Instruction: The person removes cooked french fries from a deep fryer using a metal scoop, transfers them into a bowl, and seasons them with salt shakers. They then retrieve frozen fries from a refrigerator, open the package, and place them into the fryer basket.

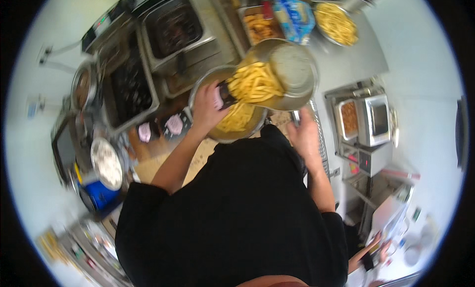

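My left hand (208,108) grips a black cloth or mitt-like item with a pink print (224,96), pressed against the rim of a tilted metal bowl (314,75). French fries (256,83) lie heaped at the left side of that bowl. Beneath it sits a second round metal bowl (198,83) with more fries (235,118) inside. At the right, my right hand (305,133) is blurred, its fingers curled by a small metal piece (296,117) below the tilted bowl; whether it holds this cannot be told.
Deep fryers (174,27) stand at the upper left. Another bowl of fries (336,24), a blue bag (294,16) and a tray of browned food (258,27) are at the top. A bowl of white powder (107,164) is at left. A co-worker's hands (382,246) show at lower right.
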{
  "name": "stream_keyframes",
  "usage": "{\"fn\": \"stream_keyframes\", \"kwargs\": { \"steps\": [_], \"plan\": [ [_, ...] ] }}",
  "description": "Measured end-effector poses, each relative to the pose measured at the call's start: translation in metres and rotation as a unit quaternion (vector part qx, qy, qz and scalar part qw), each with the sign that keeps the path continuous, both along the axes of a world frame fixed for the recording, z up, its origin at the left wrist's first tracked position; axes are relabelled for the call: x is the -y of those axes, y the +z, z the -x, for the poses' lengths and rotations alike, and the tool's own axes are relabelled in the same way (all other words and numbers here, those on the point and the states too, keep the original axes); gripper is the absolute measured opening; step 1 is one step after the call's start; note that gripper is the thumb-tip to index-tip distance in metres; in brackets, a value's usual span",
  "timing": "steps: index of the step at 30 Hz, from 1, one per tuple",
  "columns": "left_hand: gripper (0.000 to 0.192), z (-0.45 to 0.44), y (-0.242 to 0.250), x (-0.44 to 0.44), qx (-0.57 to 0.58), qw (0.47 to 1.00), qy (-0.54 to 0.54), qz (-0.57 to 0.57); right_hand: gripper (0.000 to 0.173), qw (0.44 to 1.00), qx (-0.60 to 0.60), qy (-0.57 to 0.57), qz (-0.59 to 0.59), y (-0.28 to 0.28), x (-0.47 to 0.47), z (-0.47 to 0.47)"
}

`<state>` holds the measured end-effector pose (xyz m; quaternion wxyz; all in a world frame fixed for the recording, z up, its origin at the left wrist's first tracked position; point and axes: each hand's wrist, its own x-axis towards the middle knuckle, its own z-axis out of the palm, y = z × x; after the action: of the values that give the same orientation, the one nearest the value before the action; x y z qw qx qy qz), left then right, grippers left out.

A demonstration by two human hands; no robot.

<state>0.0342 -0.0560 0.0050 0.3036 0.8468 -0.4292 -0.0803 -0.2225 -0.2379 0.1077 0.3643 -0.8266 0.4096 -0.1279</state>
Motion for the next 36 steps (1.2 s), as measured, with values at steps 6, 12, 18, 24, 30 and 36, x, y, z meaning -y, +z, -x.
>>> {"fn": "stream_keyframes", "kwargs": {
  "steps": [6, 12, 18, 24, 30, 36],
  "plan": [
    [0.092, 0.008, 0.015, -0.004, -0.026, 0.999, 0.030, -0.004, 0.046, 1.000, 0.015, 0.012, 0.024, 0.015, 0.004, -0.007],
    [0.093, 0.002, 0.010, -0.016, -0.039, 0.998, 0.054, 0.009, 0.047, 1.000, -0.021, 0.018, -0.001, 0.022, 0.015, -0.014],
    [0.091, 0.006, 0.012, -0.018, -0.049, 0.998, 0.050, -0.002, 0.047, 0.998, -0.031, 0.053, -0.010, 0.024, 0.012, -0.022],
    [0.092, -0.004, 0.010, -0.018, -0.021, 0.996, 0.082, 0.016, 0.046, 0.998, -0.062, 0.018, -0.003, 0.028, 0.011, -0.023],
    [0.094, -0.003, 0.007, -0.021, -0.038, 0.998, 0.056, 0.005, 0.045, 0.998, -0.051, 0.024, 0.019, 0.035, 0.010, -0.025],
    [0.093, -0.011, 0.005, -0.020, -0.035, 0.997, 0.056, 0.036, 0.046, 0.998, -0.050, 0.016, 0.017, 0.036, 0.010, -0.023]
  ]
}}
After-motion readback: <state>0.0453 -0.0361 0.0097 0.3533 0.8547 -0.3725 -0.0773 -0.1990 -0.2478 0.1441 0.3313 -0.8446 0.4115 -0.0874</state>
